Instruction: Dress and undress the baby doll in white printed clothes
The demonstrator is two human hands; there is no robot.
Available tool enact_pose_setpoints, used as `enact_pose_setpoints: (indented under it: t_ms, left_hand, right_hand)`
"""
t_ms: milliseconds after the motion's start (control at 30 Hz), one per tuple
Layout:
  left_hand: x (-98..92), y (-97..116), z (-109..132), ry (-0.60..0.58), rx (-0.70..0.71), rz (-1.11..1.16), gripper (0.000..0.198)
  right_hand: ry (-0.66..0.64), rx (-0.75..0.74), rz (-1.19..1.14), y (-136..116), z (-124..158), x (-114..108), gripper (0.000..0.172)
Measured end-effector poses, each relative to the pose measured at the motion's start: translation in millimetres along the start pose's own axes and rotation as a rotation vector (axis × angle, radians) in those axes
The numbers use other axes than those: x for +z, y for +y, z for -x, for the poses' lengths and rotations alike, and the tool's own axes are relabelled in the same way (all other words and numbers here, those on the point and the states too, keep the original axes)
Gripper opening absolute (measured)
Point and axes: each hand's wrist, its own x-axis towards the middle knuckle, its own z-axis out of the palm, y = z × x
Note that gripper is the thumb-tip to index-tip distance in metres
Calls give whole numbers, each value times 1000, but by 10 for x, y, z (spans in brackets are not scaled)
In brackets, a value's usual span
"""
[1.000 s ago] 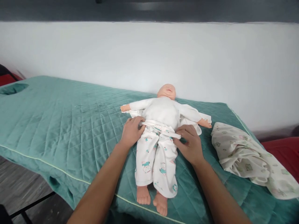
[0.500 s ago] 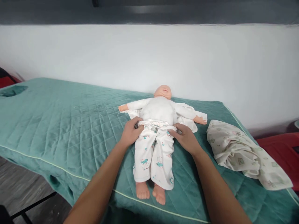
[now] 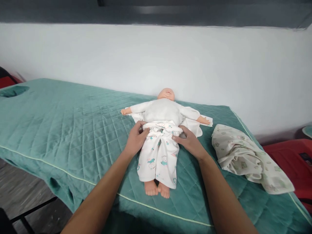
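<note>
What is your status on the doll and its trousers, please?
Left hand and right hand pinching trousers at the waist, one each side. Doll face-up, bare feet showing. Cloth bundle to the right, apart from both hands.

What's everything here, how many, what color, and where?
doll: 1, white and peach, center
trousers: 1, printed white, on doll
garment: probably 1, white, beneath doll
cloth bundle: 1, cream, right of doll
quilted cover: 1, green, under doll
wall: 1, white, behind
band: 1, dark gray, top
unclear objects: at least 2, red, side edges
round object: 1, pale, right edge
floor: 1, gray, lower left
frame: 1, black, lower left
left hand: 1, bare, on trousers
right hand: 1, bare, on trousers
forearms: 2, bare, at bottom
</note>
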Motion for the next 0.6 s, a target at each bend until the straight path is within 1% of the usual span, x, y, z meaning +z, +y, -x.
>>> enact_pose_setpoints:
  t_ms: [67,133,267,367,500,600]
  left_hand:
    - [44,9,-80,16,9,-15,14]
    - [80,11,-174,17,13,-21,14]
    - [134,9,-360,-5,57,-53,15]
    - [165,-29,-463,3,92,-93,17]
    - [179,-126,-506,41,190,-133,18]
    - [165,-168,-485,66,243,-149,15]
  right_hand:
    - [17,-12,-103,58,-23,4,57]
    - [44,-9,-145,96,-55,1,62]
    - [114,43,-41,72,-129,-1,57]
    - [170,20,41,18,-176,16,49]
    - [235,-27,128,0,-197,62,42]
    - [279,-6,188,-5,-175,99,44]
